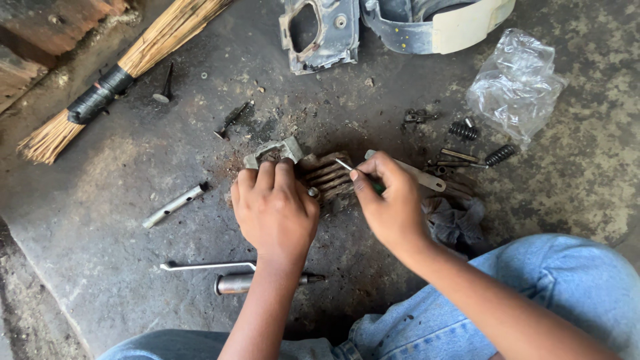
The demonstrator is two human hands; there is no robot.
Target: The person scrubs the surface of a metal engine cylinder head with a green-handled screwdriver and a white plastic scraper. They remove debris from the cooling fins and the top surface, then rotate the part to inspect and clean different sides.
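While the left hand (pixel 275 208) lay curled over the finned metal part (pixel 328 180), gripping its near edge against the concrete floor (pixel 100 240), the right hand (pixel 390 200) pinched a thin metal tool (pixel 345 165), its tip touching the fins. The part sat at the middle of the floor, between both hands. A grey bracket (pixel 273 151) lay just beyond the left hand. A tube spanner (pixel 175 205), a bent rod (pixel 207 266) and a steel cylinder (pixel 243 283) lay to the left; springs (pixel 480 143) and a plastic bag (pixel 517 87) to the right; a broom (pixel 120 77) lay far left.
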